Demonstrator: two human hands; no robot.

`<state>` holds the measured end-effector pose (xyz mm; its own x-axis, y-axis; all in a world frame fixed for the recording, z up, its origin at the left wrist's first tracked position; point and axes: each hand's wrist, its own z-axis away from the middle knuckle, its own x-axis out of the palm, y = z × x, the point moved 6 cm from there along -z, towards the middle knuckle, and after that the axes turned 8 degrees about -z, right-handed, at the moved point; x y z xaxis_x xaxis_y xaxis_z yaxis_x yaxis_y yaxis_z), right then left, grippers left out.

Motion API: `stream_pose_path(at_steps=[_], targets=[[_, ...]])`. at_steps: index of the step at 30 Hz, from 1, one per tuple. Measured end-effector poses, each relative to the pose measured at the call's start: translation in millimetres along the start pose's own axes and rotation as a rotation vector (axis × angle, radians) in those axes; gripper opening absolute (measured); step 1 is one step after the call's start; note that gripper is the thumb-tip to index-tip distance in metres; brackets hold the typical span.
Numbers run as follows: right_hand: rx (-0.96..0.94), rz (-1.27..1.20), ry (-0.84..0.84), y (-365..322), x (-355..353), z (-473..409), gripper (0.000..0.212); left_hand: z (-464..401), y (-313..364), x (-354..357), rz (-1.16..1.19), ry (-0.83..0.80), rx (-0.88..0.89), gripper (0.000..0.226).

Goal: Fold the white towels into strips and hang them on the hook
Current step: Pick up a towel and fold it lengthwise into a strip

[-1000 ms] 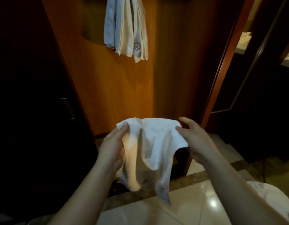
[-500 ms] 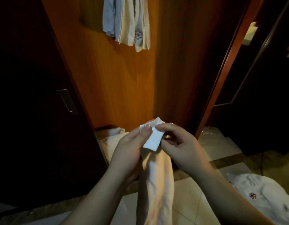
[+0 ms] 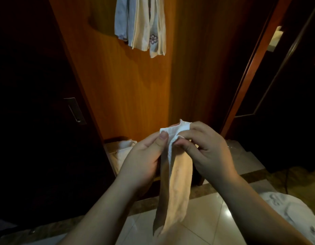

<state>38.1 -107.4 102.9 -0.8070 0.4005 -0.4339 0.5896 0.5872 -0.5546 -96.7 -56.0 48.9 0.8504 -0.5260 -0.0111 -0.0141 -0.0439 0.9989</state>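
Observation:
A white towel [image 3: 176, 184] hangs down as a narrow folded strip between my hands. My left hand [image 3: 144, 158] pinches its top edge with thumb and fingers. My right hand [image 3: 206, 151] pinches the same top edge from the right, fingers curled around the cloth. High on the orange wooden panel [image 3: 128, 92], several folded towels [image 3: 142, 25] hang side by side, one with a small flower emblem. The hook that carries them is out of sight above the frame.
More white cloth [image 3: 123, 152] lies heaped on the floor at the panel's foot. Another white towel [image 3: 294, 214] lies on the tiled floor at lower right. A dark door with a metal handle [image 3: 75, 110] stands to the left, a wooden door frame [image 3: 248, 71] to the right.
A second ago the towel was spread wide between my hands; they have come together and the cloth now hangs as a narrow strip. The view has tilted slightly down.

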Motion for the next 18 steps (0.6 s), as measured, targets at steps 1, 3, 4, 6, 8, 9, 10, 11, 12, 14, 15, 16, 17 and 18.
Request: stream_pose_path(at_steps=[1, 3, 4, 6, 8, 9, 10, 11, 12, 14, 15, 16, 17, 18], targets=[[0.0, 0.017, -0.005, -0.8, -0.6, -2.9, 0.027, -0.3, 0.2, 1.0, 0.016, -0.017, -0.008, 0.056], [0.002, 0.027, -0.007, -2.5, -1.8, -6.6, 0.028, -1.3, 0.9, 2.6, 0.032, -0.057, -0.007, 0.052], [0.006, 0.027, -0.005, -3.2, -2.3, -7.8, 0.028, -1.4, 1.7, 3.3, 0.03, -0.079, -0.001, 0.049], [0.037, 0.015, -0.009, -3.0, -2.2, -8.9, 0.026, -1.0, 3.5, 3.6, 0.034, -0.108, 0.004, 0.046], [0.088, -0.007, -0.039, -1.7, -0.8, -10.4, 0.019, 0.3, 7.6, 3.8, 0.032, -0.125, 0.003, 0.041], [0.112, -0.017, -0.059, -1.3, -0.3, -11.7, 0.016, 1.0, 10.5, 3.5, 0.006, -0.123, 0.012, 0.039], [0.136, -0.024, -0.079, -0.9, 0.1, -13.1, 0.014, 1.7, 13.1, 3.1, -0.041, -0.114, 0.034, 0.039], [0.16, -0.028, -0.095, -0.8, 0.2, -14.7, 0.013, 2.7, 15.5, 2.5, -0.101, -0.105, 0.062, 0.043], [0.181, -0.028, -0.109, -0.8, -0.2, -16.2, 0.012, 3.7, 17.7, 2.6, -0.163, -0.101, 0.088, 0.046], [0.218, -0.025, -0.144, -1.2, -1.2, -19.5, 0.008, 5.8, 21.4, 2.5, -0.255, -0.094, 0.127, 0.049], [0.235, -0.023, -0.17, -1.2, -1.4, -20.9, 0.006, 6.2, 23.0, 1.7, -0.283, -0.086, 0.144, 0.045], [0.252, -0.016, -0.203, -0.3, -0.9, -21.6, 0.006, 6.3, 25.0, 0.6, -0.305, -0.076, 0.158, 0.04], [0.269, -0.004, -0.242, 1.4, 0.4, -21.6, 0.007, 6.5, 27.5, -0.4, -0.315, -0.068, 0.166, 0.036], [0.282, 0.023, -0.282, 4.0, 2.2, -19.9, 0.009, 6.7, 29.2, -1.4, -0.321, -0.063, 0.17, 0.035]])
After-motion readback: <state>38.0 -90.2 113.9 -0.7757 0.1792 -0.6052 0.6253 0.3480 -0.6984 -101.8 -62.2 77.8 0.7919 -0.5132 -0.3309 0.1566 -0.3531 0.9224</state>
